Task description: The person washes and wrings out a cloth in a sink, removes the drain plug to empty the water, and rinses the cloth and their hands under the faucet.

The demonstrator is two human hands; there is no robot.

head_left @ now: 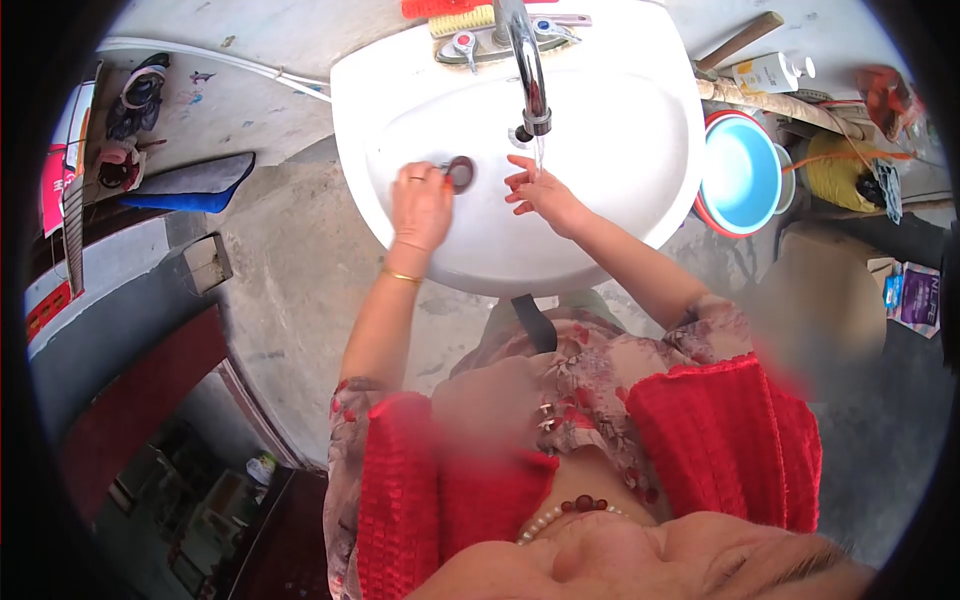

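A: Hands?

B: Left hand (422, 205) — fingers bent and seemingly clamped on a small dark round object (460, 176). Back of the hand faces the camera, so the exact grip is hidden.

A: Where's that object?

B: At the left hand's fingertips, over the left half of the white sink (630, 180). Round face is visible. Can't tell if it touches the bowl.

A: Right hand?

B: Right hand (545, 197) — fingers apart, at the lower end of a thin water stream (540, 152). Stream drops from the chrome faucet (527, 70). Hands are apart from each other, both over the bowl.

A: Anything around?

B: Red-marked knob (464, 43) left of the faucet, blue-marked knob (546, 27) right of it. Yellow brush (462, 21) lies behind, on the sink's back ledge. Light blue basin (740, 178) sits right of the sink, white bottle (770, 73) beyond it. Gold bracelet (402, 276) on the left wrist.
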